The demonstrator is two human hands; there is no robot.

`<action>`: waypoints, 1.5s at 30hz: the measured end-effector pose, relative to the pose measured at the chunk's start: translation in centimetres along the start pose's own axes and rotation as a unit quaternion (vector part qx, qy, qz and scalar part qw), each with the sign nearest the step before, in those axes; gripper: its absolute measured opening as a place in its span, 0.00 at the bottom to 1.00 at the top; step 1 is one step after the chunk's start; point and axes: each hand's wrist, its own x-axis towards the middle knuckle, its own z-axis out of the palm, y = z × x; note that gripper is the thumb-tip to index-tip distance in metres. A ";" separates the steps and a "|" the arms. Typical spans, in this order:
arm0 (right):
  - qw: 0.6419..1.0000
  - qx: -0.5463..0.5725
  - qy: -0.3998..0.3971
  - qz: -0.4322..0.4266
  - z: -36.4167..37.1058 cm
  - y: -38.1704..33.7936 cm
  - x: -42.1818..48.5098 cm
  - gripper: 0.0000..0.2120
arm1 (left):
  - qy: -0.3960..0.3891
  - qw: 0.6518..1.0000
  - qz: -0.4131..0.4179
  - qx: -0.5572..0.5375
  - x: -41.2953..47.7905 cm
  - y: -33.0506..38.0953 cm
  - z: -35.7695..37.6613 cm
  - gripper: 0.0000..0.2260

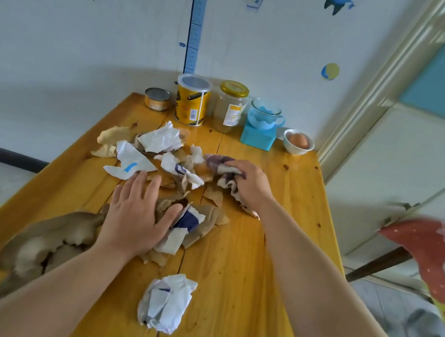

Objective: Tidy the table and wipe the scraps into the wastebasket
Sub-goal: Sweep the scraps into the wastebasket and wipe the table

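Gathering the scraps (170,160) mid-table (243,272), we are pressing our flat, open left hand (133,215) on paper while our right hand (248,183) is gripping the cloth (224,168); sweeping toward one edge seems best.

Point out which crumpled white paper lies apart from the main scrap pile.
The crumpled white paper ball nearest the camera, alone on bare wood between the two forearms. The other white papers sit farther back, mixed with brown scraps around the left hand.
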 end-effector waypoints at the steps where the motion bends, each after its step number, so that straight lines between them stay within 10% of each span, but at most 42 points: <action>1: 0.998 0.035 0.042 0.014 -0.6 0.1 -0.3 0.19 | 0.000 1.000 0.002 0.001 0.0 0.0 0.0 0.42; 4: 0.980 0.046 0.172 0.085 -3.9 2.2 -1.5 0.18 | -0.010 1.000 0.007 0.010 0.0 0.1 -0.1 0.43; 8: 0.959 -0.142 0.132 0.209 -4.9 4.7 -5.1 0.19 | -0.020 1.000 0.013 0.016 0.0 0.1 -0.2 0.43; 18: 0.967 -0.121 0.096 0.204 1.1 -3.4 -5.9 0.21 | -0.020 1.000 0.019 0.005 -0.2 0.0 -0.3 0.43; 23: 0.946 0.165 0.153 0.231 -0.6 -5.1 -6.6 0.19 | -0.020 1.000 0.020 -0.010 -0.5 -0.1 -0.9 0.44; 26: 0.946 0.026 0.234 0.223 -3.3 -3.3 -9.0 0.20 | -0.032 0.999 0.041 0.000 -0.3 0.1 -2.2 0.43; 31: 0.931 -0.194 0.122 0.285 -2.4 -1.3 -13.9 0.19 | -0.057 0.994 0.064 0.064 1.2 -2.8 -5.2 0.37; 37: 0.936 -0.190 0.133 0.266 1.0 -4.7 -14.5 0.19 | -0.117 0.991 -0.010 0.061 0.5 -8.5 -6.4 0.26; 45: 0.965 -0.096 0.116 0.213 2.3 -8.1 -14.1 0.18 | -0.128 0.990 -0.043 -0.045 -1.3 -12.7 -6.1 0.35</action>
